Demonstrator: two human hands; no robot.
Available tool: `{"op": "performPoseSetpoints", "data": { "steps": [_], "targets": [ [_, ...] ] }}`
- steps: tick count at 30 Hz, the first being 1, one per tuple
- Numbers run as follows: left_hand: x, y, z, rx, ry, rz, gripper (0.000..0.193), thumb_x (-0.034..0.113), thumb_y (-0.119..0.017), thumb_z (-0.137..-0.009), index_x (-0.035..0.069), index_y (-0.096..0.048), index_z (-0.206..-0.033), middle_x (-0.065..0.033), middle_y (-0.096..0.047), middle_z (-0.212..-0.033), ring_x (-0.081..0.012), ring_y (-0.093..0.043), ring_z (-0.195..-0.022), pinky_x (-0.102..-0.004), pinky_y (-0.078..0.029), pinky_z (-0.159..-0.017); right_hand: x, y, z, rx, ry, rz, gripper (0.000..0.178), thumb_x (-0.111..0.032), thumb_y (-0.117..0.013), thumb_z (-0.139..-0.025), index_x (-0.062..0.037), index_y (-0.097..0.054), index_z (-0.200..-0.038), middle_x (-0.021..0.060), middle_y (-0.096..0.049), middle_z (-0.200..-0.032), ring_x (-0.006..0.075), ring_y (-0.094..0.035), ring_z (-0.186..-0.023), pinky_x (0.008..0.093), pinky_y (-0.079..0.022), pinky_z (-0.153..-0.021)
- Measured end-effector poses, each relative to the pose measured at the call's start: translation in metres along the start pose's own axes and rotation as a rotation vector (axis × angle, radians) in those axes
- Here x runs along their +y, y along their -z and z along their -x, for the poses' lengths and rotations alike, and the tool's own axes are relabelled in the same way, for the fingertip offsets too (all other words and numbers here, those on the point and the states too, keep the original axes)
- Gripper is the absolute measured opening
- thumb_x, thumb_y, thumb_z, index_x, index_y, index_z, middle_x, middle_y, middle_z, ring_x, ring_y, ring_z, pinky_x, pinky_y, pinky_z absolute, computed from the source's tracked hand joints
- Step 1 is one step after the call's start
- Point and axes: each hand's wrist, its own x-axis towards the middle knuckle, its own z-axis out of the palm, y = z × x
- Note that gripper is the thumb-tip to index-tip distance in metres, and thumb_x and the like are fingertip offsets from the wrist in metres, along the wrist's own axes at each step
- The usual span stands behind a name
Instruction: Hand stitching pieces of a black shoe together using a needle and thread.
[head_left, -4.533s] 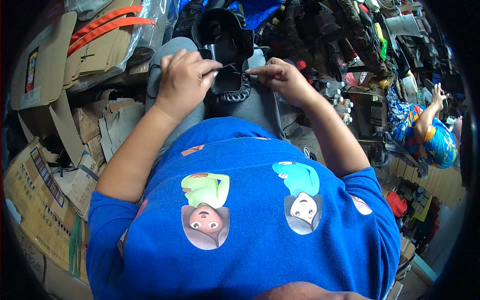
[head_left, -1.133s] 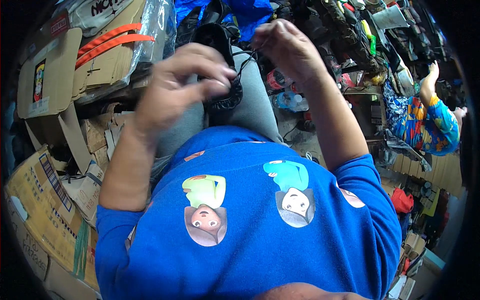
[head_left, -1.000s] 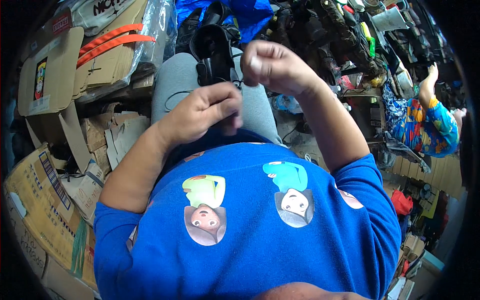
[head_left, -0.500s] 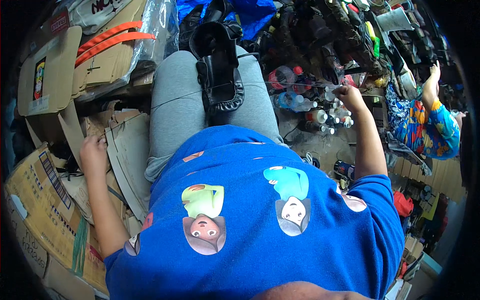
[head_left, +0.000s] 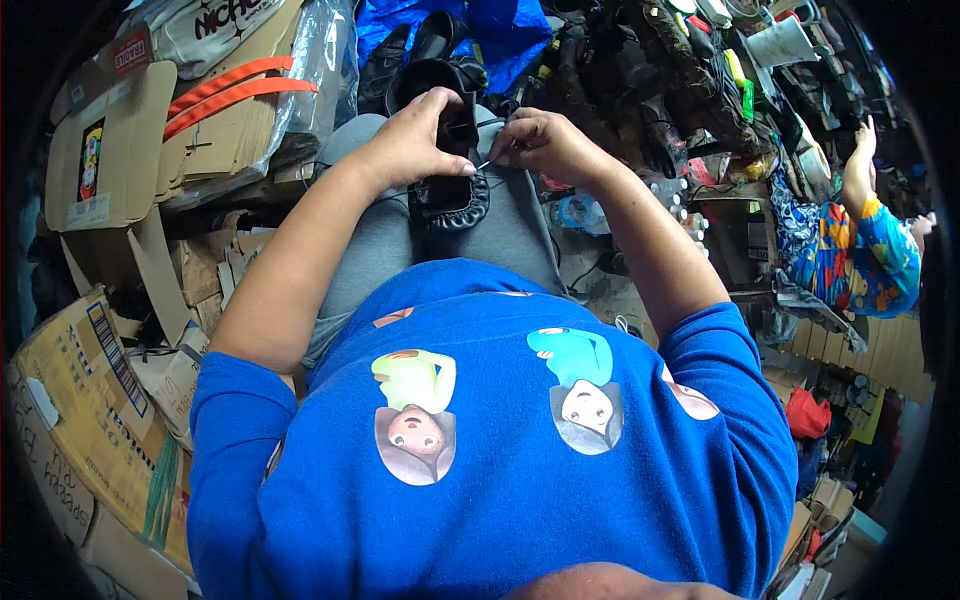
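Note:
A black shoe (head_left: 450, 195) lies lengthwise on my lap, over grey trousers (head_left: 520, 225). My left hand (head_left: 410, 140) rests on top of the shoe and grips its upper edge. My right hand (head_left: 540, 145) is just to the right of it, fingers pinched on a thin needle (head_left: 484, 164) that points at the shoe's side. A fine thread seems to run from it, too thin to follow. My blue printed shirt fills the lower part of the view.
Flattened cardboard boxes (head_left: 100, 200) and orange straps (head_left: 230, 90) pile up on the left. More black shoes and a blue sheet (head_left: 480, 25) lie ahead. Cluttered tools and bottles (head_left: 700, 130) stand to the right, where another person in a patterned top (head_left: 850, 250) sits.
Half a second ago both arms were spread wide, left toward the cardboard and right toward the clutter. Both hands have come back onto the shoe on my lap, the right one pinching the needle.

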Motion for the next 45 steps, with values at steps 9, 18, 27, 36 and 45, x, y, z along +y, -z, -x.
{"op": "performPoseSetpoints", "data": {
  "steps": [9,18,27,36,45],
  "targets": [
    [-0.005,0.006,-0.010,-0.361,0.127,0.205,0.032,0.020,-0.076,-0.069,-0.001,-0.068,-0.091,-0.0102,-0.067,-0.090,-0.0187,-0.063,-0.087,-0.0300,-0.048,-0.078,0.010,-0.017,0.006,0.011,0.038,-0.180,0.019,-0.003,-0.069,-0.072,-0.0112,-0.071,-0.088,0.0036,-0.060,-0.084,0.0165,-0.059,-0.084,0.0289,-0.047,-0.077],
    [0.001,0.017,-0.006,-0.522,-0.045,0.124,0.028,0.015,-0.067,-0.077,0.004,-0.069,-0.103,-0.0114,-0.065,-0.096,-0.0212,-0.061,-0.093,-0.0312,-0.046,-0.087,-0.001,-0.034,0.026,0.191,0.078,-0.007,0.019,-0.006,-0.071,-0.073,-0.0154,-0.072,-0.090,0.0062,-0.061,-0.081,0.0218,-0.062,-0.076,0.0319,-0.051,-0.067],
    [0.009,0.015,-0.010,-0.585,-0.025,-0.033,0.027,0.013,-0.067,-0.076,0.009,-0.070,-0.103,-0.0128,-0.061,-0.099,-0.0263,-0.058,-0.096,-0.0317,-0.046,-0.086,-0.033,-0.028,0.033,0.096,0.206,0.578,0.020,-0.010,-0.058,-0.077,-0.0155,-0.070,-0.092,0.0097,-0.058,-0.085,0.0292,-0.060,-0.081,0.0385,-0.047,-0.073],
    [0.009,0.004,-0.018,-0.407,0.210,-0.108,0.029,0.010,-0.074,-0.065,0.005,-0.068,-0.093,-0.0107,-0.060,-0.102,-0.0255,-0.060,-0.097,-0.0334,-0.049,-0.081,-0.051,-0.031,0.006,-0.059,0.135,0.662,0.014,-0.011,-0.056,-0.078,-0.0060,-0.067,-0.085,0.0128,-0.060,-0.088,0.0304,-0.061,-0.086,0.0400,-0.048,-0.075],
    [0.022,0.008,0.085,0.093,-0.012,-0.173,0.040,0.011,-0.063,-0.079,0.003,-0.055,-0.118,-0.0152,-0.061,-0.107,-0.0298,-0.059,-0.098,-0.0350,-0.047,-0.086,0.000,0.008,0.049,0.011,-0.286,-0.744,0.027,-0.031,-0.061,-0.089,-0.0049,-0.064,-0.095,0.0003,-0.054,-0.069,0.0141,-0.054,-0.067,0.0278,-0.048,-0.073]
  ]
}}
